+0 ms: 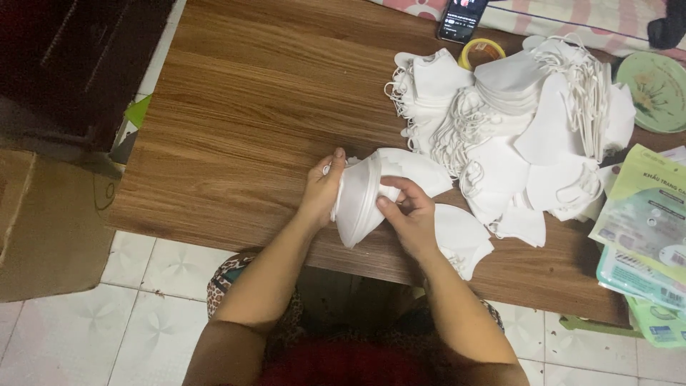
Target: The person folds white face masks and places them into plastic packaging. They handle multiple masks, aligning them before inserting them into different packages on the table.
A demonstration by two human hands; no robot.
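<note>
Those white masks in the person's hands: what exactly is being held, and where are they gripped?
A small stack of white face masks, held on edge between both hands: left hand on its left face, right hand on its right face, thumb pressing there.

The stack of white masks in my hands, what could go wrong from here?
1. The stack of masks is pinched on edge between the left hand and right hand; a loose grip might let it fan apart.
2. One mask lies at the table edge and could slip off.
3. The big pile has tangled ear loops that may snag.
</note>
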